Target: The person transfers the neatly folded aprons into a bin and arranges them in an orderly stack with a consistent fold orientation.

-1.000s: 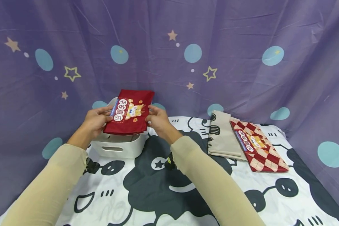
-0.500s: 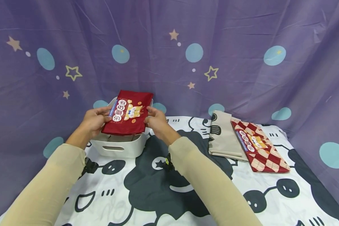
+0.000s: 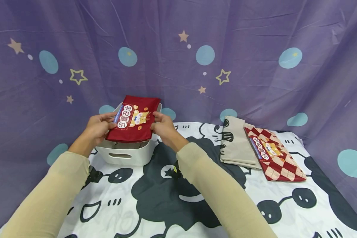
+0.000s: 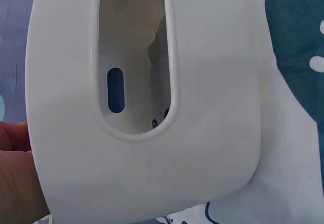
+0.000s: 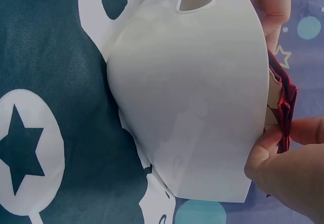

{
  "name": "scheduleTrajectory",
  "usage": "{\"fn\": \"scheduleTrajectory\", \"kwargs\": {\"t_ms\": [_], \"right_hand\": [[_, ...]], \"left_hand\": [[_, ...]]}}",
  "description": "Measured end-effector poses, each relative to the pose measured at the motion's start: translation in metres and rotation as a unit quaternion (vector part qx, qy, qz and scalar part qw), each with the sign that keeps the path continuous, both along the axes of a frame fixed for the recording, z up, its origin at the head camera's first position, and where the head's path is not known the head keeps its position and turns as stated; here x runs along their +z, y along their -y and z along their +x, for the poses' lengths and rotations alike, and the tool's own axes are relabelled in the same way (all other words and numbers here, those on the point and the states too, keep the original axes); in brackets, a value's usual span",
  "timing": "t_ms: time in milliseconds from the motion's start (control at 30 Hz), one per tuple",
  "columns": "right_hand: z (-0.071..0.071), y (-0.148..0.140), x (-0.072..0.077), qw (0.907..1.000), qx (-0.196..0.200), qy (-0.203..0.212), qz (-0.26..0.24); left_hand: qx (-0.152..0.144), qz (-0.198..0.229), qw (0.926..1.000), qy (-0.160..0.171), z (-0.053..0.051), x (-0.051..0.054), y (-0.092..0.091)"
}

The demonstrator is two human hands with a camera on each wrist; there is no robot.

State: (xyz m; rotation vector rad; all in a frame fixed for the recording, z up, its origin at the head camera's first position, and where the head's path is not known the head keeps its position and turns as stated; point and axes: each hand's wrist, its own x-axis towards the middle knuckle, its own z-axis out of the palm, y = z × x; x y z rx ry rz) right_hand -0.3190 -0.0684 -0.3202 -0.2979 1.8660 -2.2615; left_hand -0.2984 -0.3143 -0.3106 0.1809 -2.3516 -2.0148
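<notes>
A folded red cloth [image 3: 134,119], with a cartoon animal and a lettered patch, lies tilted over the white basket [image 3: 123,157]. My left hand [image 3: 99,128] holds the cloth's left edge. On the opposite side, my right hand [image 3: 166,129] grips its right edge. The right wrist view shows the thumb and fingers pinching the red cloth [image 5: 287,100] just above the basket rim. In the left wrist view the basket wall [image 4: 212,107] fills most of the picture, hiding all but a bit of the left hand [image 4: 20,173]. The cloth covers most of the basket's inside.
At the right lie a folded beige cloth [image 3: 236,145] with black prints and a red-and-cream checked folded cloth [image 3: 275,157], which overlaps it. A black-and-white patterned sheet [image 3: 107,198] covers the surface. Behind it hangs a purple curtain [image 3: 172,59].
Both hands have shifted the red cloth slightly left and down over the basket, uncovering more of its right rim. The basket and the cloths at the right stay in place.
</notes>
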Motion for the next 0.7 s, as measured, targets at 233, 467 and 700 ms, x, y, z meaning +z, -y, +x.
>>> {"fn": "scheduleTrajectory", "kwargs": {"t_ms": [233, 467, 700], "right_hand": [[0.001, 0.002, 0.001, 0.9998, 0.007, -0.012, 0.018], [0.001, 0.003, 0.001, 0.9977, -0.007, -0.026, 0.062], [0.000, -0.002, 0.000, 0.9906, -0.038, -0.049, 0.122]], "left_hand": [[-0.001, -0.003, 1.0000, 0.004, 0.000, 0.001, 0.004], [0.010, -0.178, 0.9831, -0.041, 0.003, -0.002, 0.005], [0.017, -0.380, 0.9217, -0.077, 0.008, -0.001, -0.012]]}}
